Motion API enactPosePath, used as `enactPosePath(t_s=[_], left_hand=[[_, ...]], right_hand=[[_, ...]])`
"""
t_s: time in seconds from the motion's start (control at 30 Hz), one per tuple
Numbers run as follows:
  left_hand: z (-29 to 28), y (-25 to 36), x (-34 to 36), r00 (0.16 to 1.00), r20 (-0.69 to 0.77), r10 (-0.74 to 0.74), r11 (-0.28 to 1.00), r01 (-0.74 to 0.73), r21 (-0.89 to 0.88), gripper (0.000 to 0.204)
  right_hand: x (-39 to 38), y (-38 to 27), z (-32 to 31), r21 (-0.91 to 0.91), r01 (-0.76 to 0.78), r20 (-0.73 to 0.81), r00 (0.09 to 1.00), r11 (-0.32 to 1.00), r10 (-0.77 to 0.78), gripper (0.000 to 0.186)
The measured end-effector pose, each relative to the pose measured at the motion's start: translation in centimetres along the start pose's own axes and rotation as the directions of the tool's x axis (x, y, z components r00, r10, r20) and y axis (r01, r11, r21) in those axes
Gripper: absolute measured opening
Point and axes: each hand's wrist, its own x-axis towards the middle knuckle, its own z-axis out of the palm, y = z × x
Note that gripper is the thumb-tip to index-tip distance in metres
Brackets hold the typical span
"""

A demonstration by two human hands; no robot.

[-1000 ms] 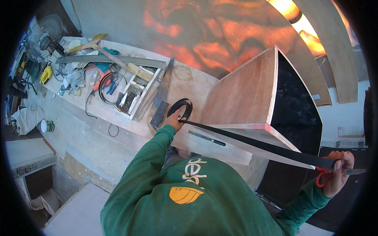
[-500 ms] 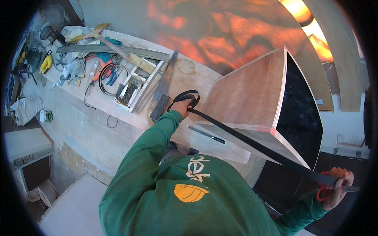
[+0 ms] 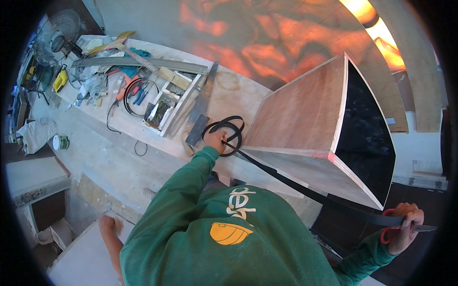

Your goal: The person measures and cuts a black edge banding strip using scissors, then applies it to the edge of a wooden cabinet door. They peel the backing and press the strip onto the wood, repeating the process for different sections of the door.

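Observation:
My left hand [image 3: 215,139] is closed on the coiled part of a long black edge-banding strip [image 3: 305,191], above the workbench near the plywood box [image 3: 298,109]. Loops of the coil spread open around my fingers. From there the strip runs down to the right, past the box's lower edge, to my right hand [image 3: 404,228]. That hand pinches the strip's far end and also holds red-handled scissors [image 3: 387,233], whose metal blades point right. The box has bare wood sides and a black panel [image 3: 366,138] on its right.
On the bench [image 3: 119,121] lie pliers [image 3: 141,93], a black cable coil, a hammer [image 3: 167,76], a long metal bar and a wooden tray with compartments. A flat dark block [image 3: 197,129] sits left of my left hand. Another person's hand [image 3: 109,224] shows at lower left.
The coil in my left hand has loosened into wider loops. My left hand has shifted slightly left and down, the right hand barely. Another person's forearm has come into view at lower left.

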Motion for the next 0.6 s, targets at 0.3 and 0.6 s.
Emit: enactPosePath(t_s=[0.3,0.6], left_hand=[[-7.4,1.5,5.4,0.855,-0.519,0.018,0.967,-0.147,-0.207,0.024],[-13.6,8.2,5.7,0.941,-0.339,0.01,0.869,-0.176,-0.463,0.024]], right_hand=[[-1.9,0.7,-3.7,0.177,0.023,-0.203,0.979,0.984,0.014,0.009],[-4.8,0.5,-7.3,0.443,0.064,-0.321,0.943,0.894,0.092,0.027]])
